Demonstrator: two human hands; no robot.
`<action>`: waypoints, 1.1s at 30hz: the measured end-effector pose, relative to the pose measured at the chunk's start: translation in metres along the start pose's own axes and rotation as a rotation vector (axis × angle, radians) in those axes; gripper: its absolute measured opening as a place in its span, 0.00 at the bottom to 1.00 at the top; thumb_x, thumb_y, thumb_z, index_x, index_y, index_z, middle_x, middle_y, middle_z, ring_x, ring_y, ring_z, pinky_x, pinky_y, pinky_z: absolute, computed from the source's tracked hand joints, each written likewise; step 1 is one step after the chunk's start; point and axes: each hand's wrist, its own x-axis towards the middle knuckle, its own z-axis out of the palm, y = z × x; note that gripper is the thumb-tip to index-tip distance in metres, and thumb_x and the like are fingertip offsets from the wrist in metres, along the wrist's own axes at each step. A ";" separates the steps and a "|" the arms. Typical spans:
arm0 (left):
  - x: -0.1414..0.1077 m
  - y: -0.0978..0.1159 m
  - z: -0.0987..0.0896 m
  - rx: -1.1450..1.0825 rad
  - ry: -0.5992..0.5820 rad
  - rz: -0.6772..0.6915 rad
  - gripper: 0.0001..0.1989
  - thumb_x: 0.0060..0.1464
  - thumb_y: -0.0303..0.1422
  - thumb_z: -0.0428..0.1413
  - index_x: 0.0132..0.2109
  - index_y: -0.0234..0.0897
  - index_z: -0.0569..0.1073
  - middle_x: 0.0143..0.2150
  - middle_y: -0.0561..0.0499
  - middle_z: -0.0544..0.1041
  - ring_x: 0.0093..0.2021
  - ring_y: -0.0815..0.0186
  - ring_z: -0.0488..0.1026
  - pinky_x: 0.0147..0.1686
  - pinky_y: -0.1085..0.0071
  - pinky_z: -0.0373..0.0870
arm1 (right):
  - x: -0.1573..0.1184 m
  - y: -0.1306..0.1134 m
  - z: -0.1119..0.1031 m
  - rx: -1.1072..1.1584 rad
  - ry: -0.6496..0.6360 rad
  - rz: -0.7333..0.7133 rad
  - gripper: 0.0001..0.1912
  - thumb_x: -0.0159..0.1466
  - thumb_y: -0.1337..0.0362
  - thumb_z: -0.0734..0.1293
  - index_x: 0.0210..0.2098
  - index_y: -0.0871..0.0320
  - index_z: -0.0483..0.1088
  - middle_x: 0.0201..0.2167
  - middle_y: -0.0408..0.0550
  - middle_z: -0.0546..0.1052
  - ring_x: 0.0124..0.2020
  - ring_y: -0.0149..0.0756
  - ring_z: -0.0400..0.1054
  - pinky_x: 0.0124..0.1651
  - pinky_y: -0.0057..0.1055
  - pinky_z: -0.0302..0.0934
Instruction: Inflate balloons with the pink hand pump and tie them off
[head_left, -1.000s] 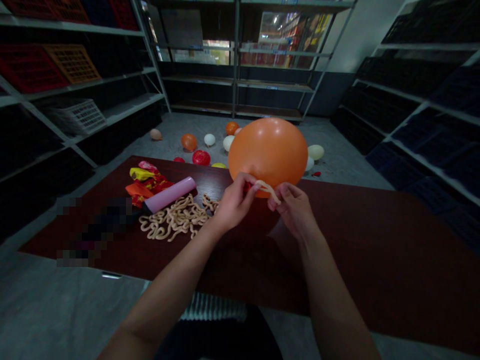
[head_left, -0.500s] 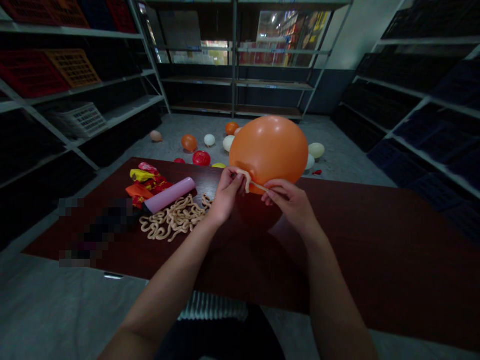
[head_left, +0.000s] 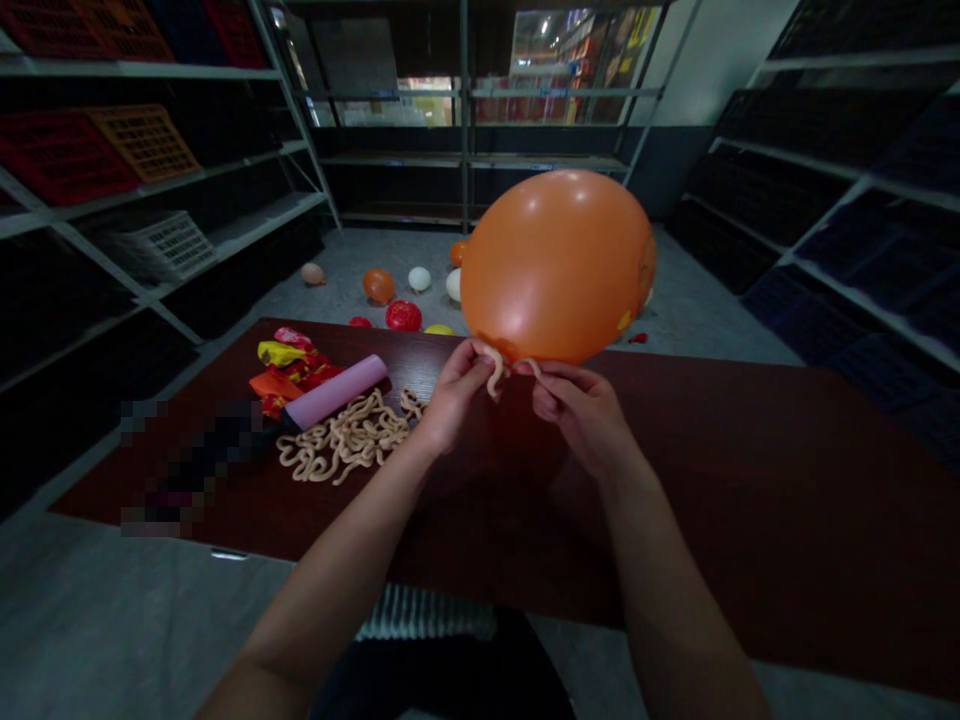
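And here we are, centre of the frame, with the big orange balloon [head_left: 559,270] right in the thick of it! It fills the middle and upper middle of the picture, tilted, its lower edge just above both hands. Look at the left hand [head_left: 452,395], left of centre: thumb and forefinger pinch a beige strip [head_left: 494,374], which curls down from the fingertips just below the balloon. Over to the right hand [head_left: 581,405], right of centre, and it's a pinch there too, thumb against forefinger on a beige end [head_left: 531,368] that arcs out toward the middle. One piece or two between those hands? From this view, I can't tell!

Underneath it all stretches the dark red-brown table [head_left: 750,480], running out to the right of the frame. On its left side, a tangled heap of beige strips [head_left: 352,435] lies near the left forearm, and just beyond it a pink cylinder [head_left: 337,391] slants up to the right. Behind that, a crumpled pile of red, yellow and orange pieces [head_left: 296,365]. Lower left, a dark object [head_left: 214,455] is blurred into blocks.

Out on the floor, past the table's far edge, an orange balloon on the floor [head_left: 378,286], a white balloon [head_left: 419,279] and a red balloon [head_left: 403,316] sit left of centre!
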 end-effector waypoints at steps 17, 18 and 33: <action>0.001 0.010 -0.007 0.426 -0.062 0.016 0.10 0.49 0.38 0.65 0.36 0.36 0.83 0.34 0.47 0.82 0.31 0.66 0.76 0.33 0.71 0.72 | -0.001 0.012 0.007 -0.250 -0.107 -0.017 0.10 0.56 0.58 0.72 0.34 0.57 0.75 0.19 0.37 0.71 0.19 0.23 0.59 0.22 0.25 0.52; 0.001 0.009 -0.006 0.419 -0.060 0.018 0.10 0.50 0.38 0.65 0.36 0.36 0.83 0.33 0.47 0.82 0.30 0.67 0.76 0.32 0.71 0.72 | -0.001 0.013 0.009 -0.254 -0.077 -0.021 0.10 0.55 0.58 0.73 0.32 0.57 0.75 0.19 0.38 0.71 0.19 0.23 0.59 0.22 0.25 0.52; -0.003 -0.004 0.007 0.275 0.185 0.056 0.29 0.62 0.51 0.48 0.23 0.34 0.72 0.20 0.51 0.68 0.20 0.72 0.62 0.20 0.74 0.59 | -0.003 0.026 0.020 -0.084 0.082 -0.108 0.08 0.58 0.57 0.72 0.32 0.55 0.75 0.18 0.37 0.70 0.19 0.25 0.61 0.21 0.25 0.54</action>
